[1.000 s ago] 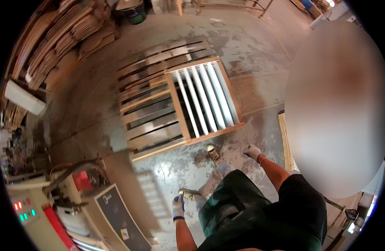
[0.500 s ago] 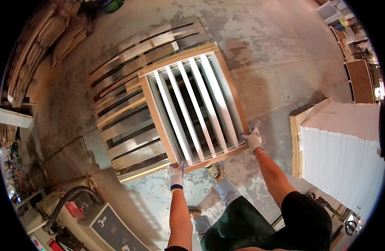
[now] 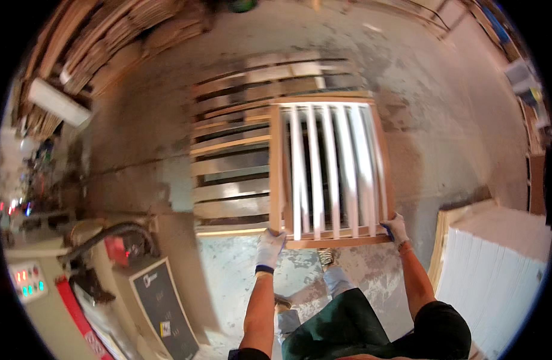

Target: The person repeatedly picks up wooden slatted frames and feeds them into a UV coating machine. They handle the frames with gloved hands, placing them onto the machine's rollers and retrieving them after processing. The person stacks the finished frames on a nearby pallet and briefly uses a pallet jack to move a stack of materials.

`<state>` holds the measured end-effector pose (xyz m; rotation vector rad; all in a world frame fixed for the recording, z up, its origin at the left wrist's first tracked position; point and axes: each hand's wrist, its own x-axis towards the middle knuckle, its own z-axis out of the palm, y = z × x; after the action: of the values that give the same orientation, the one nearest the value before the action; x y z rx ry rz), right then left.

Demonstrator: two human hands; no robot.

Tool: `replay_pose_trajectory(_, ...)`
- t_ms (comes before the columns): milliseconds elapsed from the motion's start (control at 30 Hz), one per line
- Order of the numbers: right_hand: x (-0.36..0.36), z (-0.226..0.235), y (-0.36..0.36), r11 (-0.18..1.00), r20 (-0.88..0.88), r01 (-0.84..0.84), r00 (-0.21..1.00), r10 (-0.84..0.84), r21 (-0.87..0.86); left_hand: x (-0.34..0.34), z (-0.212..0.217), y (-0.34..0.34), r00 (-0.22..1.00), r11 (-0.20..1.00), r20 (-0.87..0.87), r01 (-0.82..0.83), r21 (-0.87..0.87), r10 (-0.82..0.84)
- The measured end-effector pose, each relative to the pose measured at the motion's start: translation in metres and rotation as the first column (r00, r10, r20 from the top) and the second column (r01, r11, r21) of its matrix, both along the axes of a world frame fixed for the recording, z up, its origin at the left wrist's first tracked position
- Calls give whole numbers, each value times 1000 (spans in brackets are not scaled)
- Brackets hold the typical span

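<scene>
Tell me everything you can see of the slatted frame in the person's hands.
The slatted frame is rectangular, with a brown, wood-looking border around long white slats running from its near side to its far side; dark gaps show between them. It lies roughly flat, overlapping the right part of the pallet in view; whether it rests there is unclear. The left hand grips its near left corner, the right hand its near right.

Fisheye bend, motion blur; glare on white slats (image 3: 332,174).
</scene>
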<state>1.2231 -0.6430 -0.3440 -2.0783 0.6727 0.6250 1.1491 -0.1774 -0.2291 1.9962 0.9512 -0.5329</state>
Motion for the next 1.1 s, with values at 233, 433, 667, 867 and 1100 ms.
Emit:
replay_pose_trajectory(233, -46, 153, 64, 888, 142, -13, 988, -58, 459, -72, 107, 66, 1000, 997, 13, 1, 81, -2)
replay_pose_trajectory(433, -156, 273, 105, 925, 132, -154, 985, 115, 347, -268, 260, 77, 975, 976, -49, -216, 32, 217)
replay_pose_trajectory(667, -225, 379, 212, 779, 467, -590, 761, 449, 212, -481, 426, 59, 750, 746, 143, -660, 90, 646)
replay_pose_trajectory(867, -290, 501, 385, 490, 533, -840, 533, 657, 236, -637, 433, 45, 463, 394, 432, -886, 244, 774)
replay_pose_trajectory(1100, -376, 527, 550, 137, 597, -987, 63, 800, -78, -759, 423, 42, 125, 79, 503, -991, 111, 855)
